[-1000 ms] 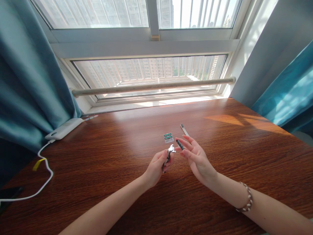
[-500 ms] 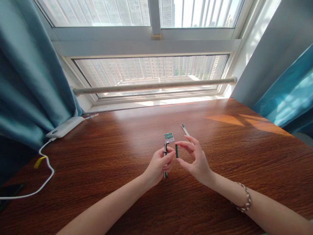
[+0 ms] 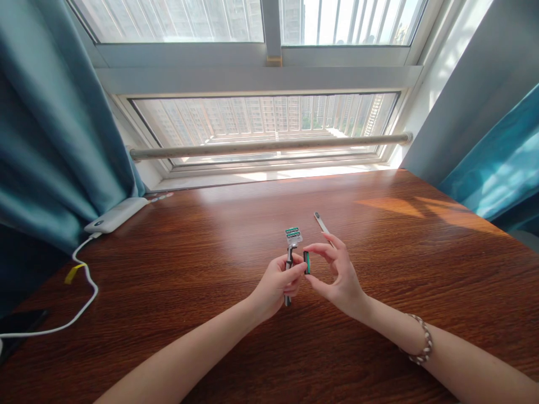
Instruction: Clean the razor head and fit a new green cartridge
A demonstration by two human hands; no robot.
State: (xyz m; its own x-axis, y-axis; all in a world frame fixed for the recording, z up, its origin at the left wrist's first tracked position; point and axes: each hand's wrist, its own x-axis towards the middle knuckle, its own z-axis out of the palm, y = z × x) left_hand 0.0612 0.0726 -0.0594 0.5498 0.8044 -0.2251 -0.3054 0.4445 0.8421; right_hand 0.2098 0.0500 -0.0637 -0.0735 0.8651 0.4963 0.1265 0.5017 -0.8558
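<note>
My left hand (image 3: 281, 279) is closed around a black and silver razor handle (image 3: 289, 259), which stands roughly upright with its head end pointing away from me. Between the thumb and fingertips of my right hand (image 3: 337, 272) is a small black and green razor cartridge (image 3: 307, 262), held by its two ends. The left thumb tip is right beside the cartridge; whether it touches is hard to tell. Just beyond the handle lies a clear pack of razor cartridges (image 3: 293, 234) with green strips. A slim silver-grey stick (image 3: 321, 221) lies past my right fingers, its near end hidden by them.
A white power bank (image 3: 115, 215) with a white cable (image 3: 93, 286) lies at the left of the brown wooden table (image 3: 202, 235). A dark flat object (image 3: 25, 324) sits at the left edge. A window with a rail (image 3: 269, 147) and blue curtains borders the table.
The cartridge in my right hand has turned, so more of its green strip shows. Both hands stay close together; the whole view has shifted slightly.
</note>
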